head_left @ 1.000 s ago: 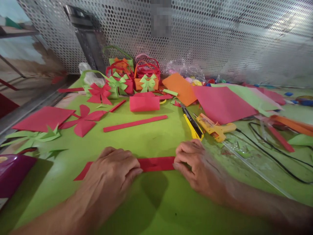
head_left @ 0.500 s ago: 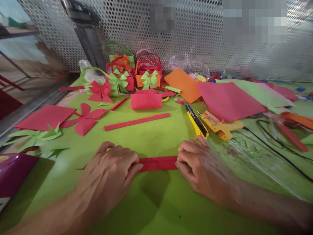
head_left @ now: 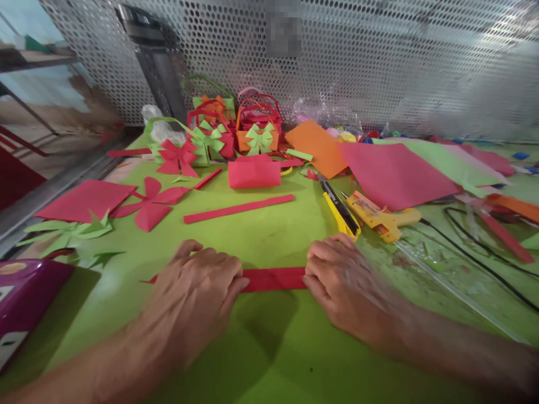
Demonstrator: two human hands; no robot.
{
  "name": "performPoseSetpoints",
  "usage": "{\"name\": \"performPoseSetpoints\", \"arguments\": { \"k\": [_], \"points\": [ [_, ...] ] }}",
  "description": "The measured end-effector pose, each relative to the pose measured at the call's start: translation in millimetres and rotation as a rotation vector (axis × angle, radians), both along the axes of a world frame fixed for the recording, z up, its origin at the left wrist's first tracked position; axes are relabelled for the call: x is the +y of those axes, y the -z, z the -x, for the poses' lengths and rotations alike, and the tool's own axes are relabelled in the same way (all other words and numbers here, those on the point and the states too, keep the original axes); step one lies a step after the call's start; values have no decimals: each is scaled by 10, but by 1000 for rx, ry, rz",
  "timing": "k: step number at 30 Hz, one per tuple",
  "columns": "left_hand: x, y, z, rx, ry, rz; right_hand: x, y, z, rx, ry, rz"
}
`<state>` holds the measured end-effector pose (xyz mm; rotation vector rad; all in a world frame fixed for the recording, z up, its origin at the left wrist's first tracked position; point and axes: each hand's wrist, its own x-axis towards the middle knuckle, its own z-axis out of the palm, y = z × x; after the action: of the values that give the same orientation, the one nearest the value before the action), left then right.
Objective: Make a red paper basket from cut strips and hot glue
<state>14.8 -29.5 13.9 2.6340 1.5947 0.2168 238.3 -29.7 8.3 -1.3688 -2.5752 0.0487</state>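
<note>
A red paper strip (head_left: 273, 279) lies flat on the green table (head_left: 269, 241) right in front of me. My left hand (head_left: 196, 292) covers its left part, fingers curled down and pressing on the paper. My right hand (head_left: 341, 283) presses its right end, fingers bent onto the strip. Only the middle of the strip and a thin tip at the far left show.
Beyond the hands lie a second red strip (head_left: 238, 209), a yellow utility knife (head_left: 341, 213), a glue gun (head_left: 381, 216) with a black cord, a clear ruler (head_left: 446, 275), coloured paper sheets, paper bows and small paper baskets (head_left: 256, 132). A purple object (head_left: 25, 294) sits at the left.
The strip looks narrower than a second ago, folded along its length. Both hands stay on it, barely shifted.
</note>
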Motion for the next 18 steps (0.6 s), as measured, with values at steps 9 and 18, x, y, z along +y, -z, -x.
{"name": "performPoseSetpoints", "arguments": {
  "k": [9, 18],
  "points": [
    [-12, -15, -1, 15, 9, 19, 21, -29, 10, -47, -17, 12],
    [1, -20, 3, 12, 18, 32, 48, -53, 19, -84, -11, 81]
  ]
}}
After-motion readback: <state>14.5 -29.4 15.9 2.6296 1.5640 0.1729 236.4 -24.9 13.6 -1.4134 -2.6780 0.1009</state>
